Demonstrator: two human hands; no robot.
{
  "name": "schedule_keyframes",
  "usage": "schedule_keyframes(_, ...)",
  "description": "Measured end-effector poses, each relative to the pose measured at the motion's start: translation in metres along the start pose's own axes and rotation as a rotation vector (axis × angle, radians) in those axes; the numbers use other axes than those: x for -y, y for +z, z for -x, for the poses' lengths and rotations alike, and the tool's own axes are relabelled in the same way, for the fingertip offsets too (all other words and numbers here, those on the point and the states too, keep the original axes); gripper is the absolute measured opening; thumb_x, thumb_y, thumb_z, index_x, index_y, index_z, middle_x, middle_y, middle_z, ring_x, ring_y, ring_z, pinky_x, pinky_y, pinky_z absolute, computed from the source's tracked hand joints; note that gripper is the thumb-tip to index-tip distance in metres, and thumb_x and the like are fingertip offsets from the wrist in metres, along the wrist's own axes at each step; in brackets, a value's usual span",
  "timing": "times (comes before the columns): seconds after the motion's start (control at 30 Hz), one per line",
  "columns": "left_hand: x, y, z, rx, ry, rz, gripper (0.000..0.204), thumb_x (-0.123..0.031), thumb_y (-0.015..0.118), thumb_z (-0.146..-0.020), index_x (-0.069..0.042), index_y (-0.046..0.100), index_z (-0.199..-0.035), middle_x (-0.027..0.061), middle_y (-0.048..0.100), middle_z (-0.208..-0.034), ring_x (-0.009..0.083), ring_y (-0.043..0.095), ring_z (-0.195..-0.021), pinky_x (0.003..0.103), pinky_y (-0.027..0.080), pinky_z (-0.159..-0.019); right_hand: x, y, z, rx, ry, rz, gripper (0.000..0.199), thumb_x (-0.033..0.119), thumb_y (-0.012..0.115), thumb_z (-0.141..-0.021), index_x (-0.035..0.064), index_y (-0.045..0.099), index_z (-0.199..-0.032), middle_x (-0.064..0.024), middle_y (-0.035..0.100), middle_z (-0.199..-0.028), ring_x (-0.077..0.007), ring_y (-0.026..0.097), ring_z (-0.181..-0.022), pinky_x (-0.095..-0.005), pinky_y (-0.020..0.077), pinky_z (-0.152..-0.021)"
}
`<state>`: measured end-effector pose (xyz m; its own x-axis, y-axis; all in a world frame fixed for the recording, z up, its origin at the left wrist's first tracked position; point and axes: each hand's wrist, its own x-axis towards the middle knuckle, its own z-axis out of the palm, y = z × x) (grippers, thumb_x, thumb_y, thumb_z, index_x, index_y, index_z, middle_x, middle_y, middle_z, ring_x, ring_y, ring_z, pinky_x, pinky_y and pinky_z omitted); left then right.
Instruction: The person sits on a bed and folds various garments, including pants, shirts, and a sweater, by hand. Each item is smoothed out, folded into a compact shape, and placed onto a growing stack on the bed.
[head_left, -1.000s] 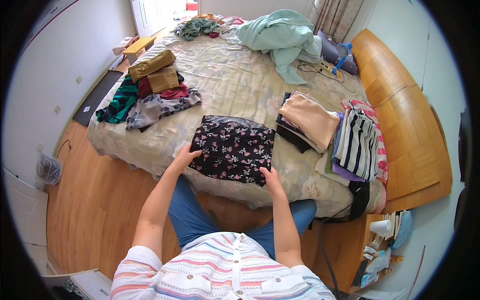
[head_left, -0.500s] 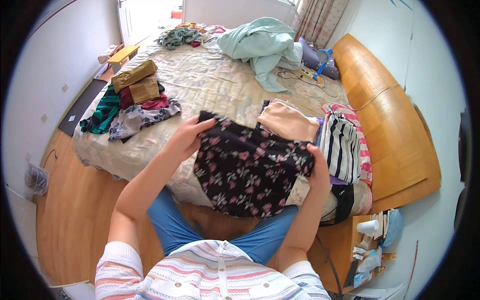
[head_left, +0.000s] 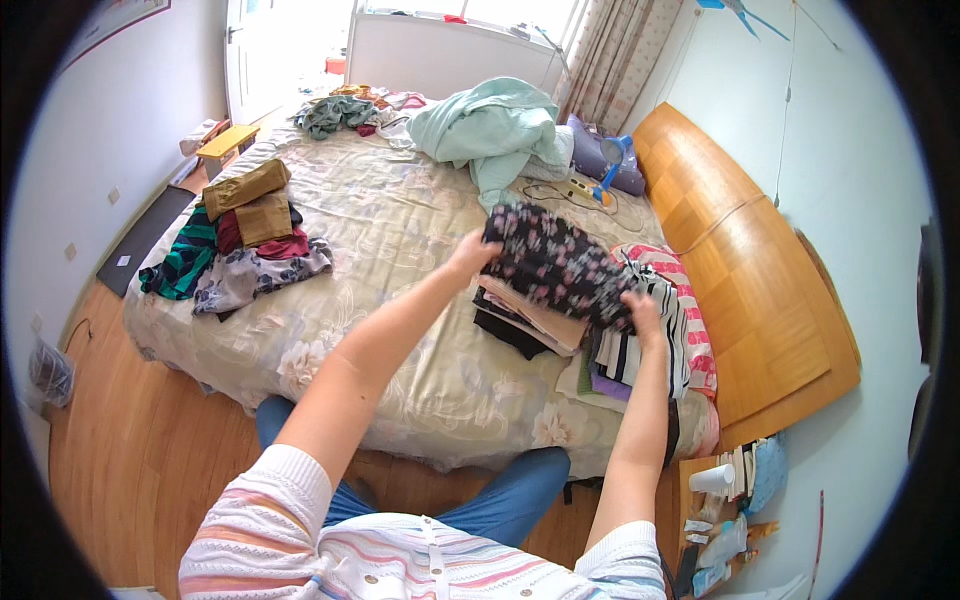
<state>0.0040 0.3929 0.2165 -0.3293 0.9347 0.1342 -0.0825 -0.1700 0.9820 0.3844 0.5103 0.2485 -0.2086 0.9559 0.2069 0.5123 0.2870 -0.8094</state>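
A black garment with pink and white flowers [head_left: 558, 262] is stretched between my two hands above the right side of the bed. My left hand [head_left: 476, 254] grips its left end. At its right end, my right hand [head_left: 643, 314] is closed on the cloth. Partly covered under it lies a stack of folded clothes with a peach garment [head_left: 535, 316] showing. Beside that stack, near my right hand, is a folded black-and-white striped garment [head_left: 617, 352] on a second pile. A pink-and-white striped cloth [head_left: 700, 335] lies along that pile's right side.
The bed [head_left: 390, 330] fills the middle. On its left lies a heap of clothes with brown cloth [head_left: 262, 218] on top. A mint quilt [head_left: 485, 125], a blue lamp [head_left: 612, 165] and more clothes [head_left: 335, 115] lie farther back. A wooden headboard [head_left: 760, 290] borders the right.
Both hands have moved forward, carrying the floral garment away from my lap to above the folded stack. It now shows as a narrower, tilted strip. My view has shifted slightly.
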Motion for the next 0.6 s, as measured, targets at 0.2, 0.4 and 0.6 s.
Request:
schedule_keyframes(0.2, 0.166, -0.041, 0.071, -0.12, -0.504, 0.256, 0.023, -0.009, 0.056, -0.093, 0.0, 0.054, -0.114, 0.0074, 0.062, -0.087, 0.0199, 0.063, -0.075, 0.032, 0.053, -0.063, -0.112, 0.079, 0.057, -0.228, -0.007, 0.367, 0.049, 0.016, 0.068, -0.085, 0.0, 0.049, -0.126, -0.0165, 0.061, -0.106, -0.0281, 0.064, -0.092, -0.041, 0.0541, -0.074)
schedule_keyframes(0.4, 0.168, -0.106, 0.209, -0.218, -0.005, -0.6, 0.016, 0.0, 0.054, -0.083, -0.005, 0.063, -0.095, 0.0077, 0.068, -0.085, 0.0255, 0.066, -0.078, 0.037, 0.052, -0.071, -0.026, 0.15, 0.113, -0.314, -0.523, 0.588, 0.043, 0.016, 0.069, -0.082, 0.0066, 0.058, -0.123, -0.0153, 0.054, -0.127, -0.0333, 0.05, -0.119, -0.0442, 0.0411, -0.102)
schedule_keyframes(0.6, 0.14, -0.139, 0.244, -0.248, 0.177, -0.774, 0.01, -0.002, 0.059, -0.079, -0.007, 0.063, -0.086, 0.0089, 0.064, -0.081, 0.0303, 0.063, -0.078, 0.041, 0.05, -0.07, 0.029, 0.226, 0.057, 0.002, -0.69, 0.485, 0.035, 0.008, 0.061, -0.088, 0.0075, 0.057, -0.123, -0.0103, 0.052, -0.131, -0.0318, 0.051, -0.117, -0.0406, 0.0443, -0.099)
